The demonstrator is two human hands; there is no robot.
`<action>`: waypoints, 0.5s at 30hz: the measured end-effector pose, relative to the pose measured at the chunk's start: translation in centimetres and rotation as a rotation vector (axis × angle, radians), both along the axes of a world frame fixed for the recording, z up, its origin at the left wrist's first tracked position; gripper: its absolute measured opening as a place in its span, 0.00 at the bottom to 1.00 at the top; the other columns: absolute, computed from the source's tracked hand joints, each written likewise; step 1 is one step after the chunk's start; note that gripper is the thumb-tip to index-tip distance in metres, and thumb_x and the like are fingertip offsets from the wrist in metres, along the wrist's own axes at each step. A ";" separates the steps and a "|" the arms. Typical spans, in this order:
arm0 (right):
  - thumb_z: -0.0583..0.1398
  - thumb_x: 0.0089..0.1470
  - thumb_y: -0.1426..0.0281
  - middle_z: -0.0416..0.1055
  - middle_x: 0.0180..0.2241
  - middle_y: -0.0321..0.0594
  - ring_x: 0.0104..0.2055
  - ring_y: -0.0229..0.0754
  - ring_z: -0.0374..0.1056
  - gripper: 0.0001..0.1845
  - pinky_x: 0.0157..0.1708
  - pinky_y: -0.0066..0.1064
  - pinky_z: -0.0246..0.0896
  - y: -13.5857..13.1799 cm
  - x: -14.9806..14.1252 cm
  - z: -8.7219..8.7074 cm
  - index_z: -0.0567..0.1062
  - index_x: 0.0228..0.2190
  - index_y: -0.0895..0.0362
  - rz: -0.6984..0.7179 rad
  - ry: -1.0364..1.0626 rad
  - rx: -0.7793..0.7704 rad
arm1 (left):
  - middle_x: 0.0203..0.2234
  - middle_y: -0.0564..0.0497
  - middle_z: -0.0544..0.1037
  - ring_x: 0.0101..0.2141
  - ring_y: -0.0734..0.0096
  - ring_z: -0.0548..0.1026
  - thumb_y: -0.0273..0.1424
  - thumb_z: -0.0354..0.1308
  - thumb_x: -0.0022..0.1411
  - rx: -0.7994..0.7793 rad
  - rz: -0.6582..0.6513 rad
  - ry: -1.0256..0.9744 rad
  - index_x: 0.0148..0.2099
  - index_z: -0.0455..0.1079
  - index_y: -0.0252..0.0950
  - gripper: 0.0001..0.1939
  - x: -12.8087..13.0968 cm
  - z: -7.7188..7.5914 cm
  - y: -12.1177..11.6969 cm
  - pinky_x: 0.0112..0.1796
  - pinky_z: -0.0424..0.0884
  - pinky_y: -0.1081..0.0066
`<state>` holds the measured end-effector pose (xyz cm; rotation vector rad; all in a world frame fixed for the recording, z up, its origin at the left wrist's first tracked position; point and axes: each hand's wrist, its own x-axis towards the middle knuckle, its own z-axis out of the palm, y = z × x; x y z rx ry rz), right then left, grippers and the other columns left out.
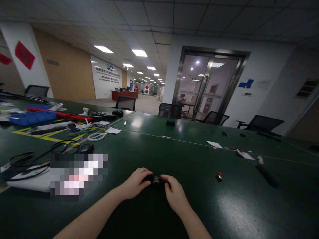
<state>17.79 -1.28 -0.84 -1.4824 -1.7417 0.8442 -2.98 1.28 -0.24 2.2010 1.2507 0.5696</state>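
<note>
Between my two hands is a small, dark object with a lighter, brownish detail at its middle; its exact kind is too dim to make out. My left hand grips its left end, thumb in front and fingers behind. The right end is pinched by my right hand, with the thumb on the near side. Both hands are low over the dark green table, close to its near side. Off to the right of my right hand lies a tiny red and white item.
Cables, a blue tray, a coil of white cable and a black mouse-like item crowd the left. A pixelated patch hides something there. Toward the back sits a small black box. A dark, long-handled tool lies right.
</note>
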 end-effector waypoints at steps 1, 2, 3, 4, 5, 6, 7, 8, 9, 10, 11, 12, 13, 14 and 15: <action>0.51 0.51 0.74 0.69 0.46 0.36 0.49 0.44 0.65 0.19 0.47 0.39 0.62 0.0 0.0 0.0 0.72 0.44 0.50 0.004 0.008 0.001 | 0.47 0.48 0.68 0.49 0.63 0.64 0.31 0.51 0.60 -0.001 -0.001 -0.004 0.53 0.64 0.38 0.18 0.0 0.0 0.0 0.51 0.60 0.64; 0.51 0.51 0.74 0.70 0.46 0.36 0.49 0.44 0.65 0.19 0.47 0.39 0.62 0.0 0.0 0.0 0.72 0.44 0.50 0.007 0.014 0.001 | 0.47 0.48 0.67 0.49 0.63 0.64 0.31 0.51 0.60 -0.003 -0.003 -0.007 0.53 0.64 0.38 0.18 0.0 0.1 0.0 0.51 0.60 0.64; 0.51 0.51 0.74 0.70 0.46 0.36 0.49 0.44 0.65 0.19 0.47 0.39 0.62 0.0 0.1 -0.1 0.72 0.44 0.50 0.009 0.018 0.002 | 0.47 0.48 0.67 0.49 0.63 0.64 0.31 0.51 0.60 -0.007 -0.004 -0.009 0.53 0.64 0.39 0.18 0.0 0.2 -0.1 0.51 0.60 0.64; 0.51 0.51 0.74 0.70 0.46 0.36 0.49 0.44 0.65 0.19 0.47 0.39 0.62 0.0 0.1 -0.1 0.72 0.43 0.49 0.009 0.018 0.001 | 0.48 0.48 0.67 0.49 0.63 0.64 0.31 0.51 0.60 -0.011 -0.004 -0.009 0.53 0.64 0.39 0.18 0.0 0.3 -0.1 0.51 0.60 0.64; 0.51 0.51 0.74 0.70 0.46 0.36 0.49 0.44 0.65 0.19 0.47 0.39 0.63 0.0 0.1 -0.1 0.72 0.43 0.49 0.005 0.016 -0.001 | 0.48 0.48 0.67 0.49 0.62 0.64 0.31 0.51 0.60 -0.015 -0.002 -0.009 0.53 0.64 0.39 0.18 0.0 0.4 -0.2 0.52 0.60 0.64; 0.51 0.51 0.73 0.70 0.46 0.36 0.49 0.44 0.65 0.19 0.47 0.39 0.63 0.0 0.1 -0.1 0.72 0.43 0.50 0.002 0.012 -0.005 | 0.48 0.48 0.67 0.49 0.62 0.63 0.31 0.51 0.60 -0.019 0.000 -0.010 0.53 0.63 0.39 0.18 0.0 0.5 -0.2 0.52 0.60 0.64; 0.51 0.52 0.73 0.69 0.46 0.36 0.49 0.44 0.65 0.19 0.48 0.39 0.62 0.0 0.1 -0.1 0.72 0.44 0.50 0.001 0.007 -0.011 | 0.48 0.48 0.67 0.50 0.62 0.63 0.31 0.51 0.60 -0.021 0.002 -0.011 0.53 0.63 0.39 0.18 0.0 0.5 -0.2 0.52 0.59 0.63; 0.51 0.52 0.73 0.69 0.46 0.36 0.50 0.44 0.65 0.19 0.48 0.39 0.62 0.0 0.1 -0.1 0.71 0.44 0.50 0.002 0.002 -0.017 | 0.49 0.48 0.67 0.50 0.62 0.63 0.32 0.51 0.60 -0.021 0.004 -0.013 0.54 0.62 0.39 0.19 0.0 0.4 -0.2 0.52 0.59 0.63; 0.51 0.52 0.73 0.69 0.46 0.36 0.50 0.43 0.65 0.18 0.48 0.39 0.62 0.0 0.1 -0.1 0.71 0.44 0.49 0.011 -0.001 -0.021 | 0.49 0.48 0.67 0.50 0.62 0.63 0.32 0.52 0.60 -0.021 0.007 -0.014 0.55 0.62 0.40 0.20 0.0 0.3 -0.1 0.52 0.59 0.63; 0.51 0.52 0.73 0.69 0.46 0.35 0.50 0.43 0.65 0.18 0.48 0.39 0.62 0.0 0.1 0.0 0.71 0.44 0.49 0.013 -0.004 -0.028 | 0.49 0.48 0.66 0.50 0.62 0.62 0.32 0.52 0.60 -0.020 0.008 -0.013 0.55 0.61 0.40 0.20 0.0 0.1 0.0 0.53 0.58 0.63; 0.51 0.52 0.73 0.69 0.47 0.35 0.50 0.43 0.65 0.18 0.48 0.39 0.62 -0.1 0.1 0.0 0.71 0.44 0.49 0.011 -0.006 -0.028 | 0.50 0.48 0.66 0.51 0.62 0.62 0.32 0.53 0.59 -0.019 0.010 -0.010 0.55 0.61 0.40 0.21 -0.1 -0.1 0.1 0.53 0.58 0.63; 0.51 0.52 0.73 0.69 0.47 0.35 0.50 0.43 0.65 0.18 0.48 0.39 0.62 0.0 0.1 0.0 0.71 0.44 0.49 0.010 -0.007 -0.031 | 0.50 0.48 0.66 0.51 0.62 0.62 0.32 0.53 0.59 -0.018 0.013 -0.007 0.55 0.61 0.40 0.21 -0.1 -0.3 0.2 0.53 0.58 0.62; 0.51 0.52 0.73 0.69 0.46 0.35 0.50 0.43 0.65 0.18 0.48 0.39 0.62 0.0 0.1 0.1 0.71 0.43 0.49 0.009 -0.007 -0.028 | 0.50 0.48 0.66 0.51 0.62 0.62 0.32 0.53 0.59 -0.015 0.010 -0.005 0.55 0.62 0.40 0.21 -0.2 -0.5 0.3 0.53 0.58 0.63; 0.51 0.52 0.73 0.69 0.46 0.35 0.50 0.43 0.64 0.18 0.49 0.39 0.62 0.0 0.1 0.1 0.72 0.43 0.49 0.011 -0.005 -0.024 | 0.50 0.48 0.66 0.50 0.62 0.62 0.32 0.54 0.59 -0.010 0.007 -0.005 0.54 0.63 0.40 0.20 -0.2 -0.6 0.4 0.53 0.58 0.63; 0.51 0.52 0.73 0.69 0.46 0.35 0.50 0.43 0.64 0.18 0.49 0.39 0.61 0.0 0.1 0.1 0.72 0.43 0.50 0.015 -0.003 -0.020 | 0.50 0.48 0.66 0.50 0.62 0.62 0.32 0.54 0.58 -0.004 0.002 -0.006 0.53 0.63 0.40 0.19 -0.2 -0.8 0.4 0.53 0.59 0.63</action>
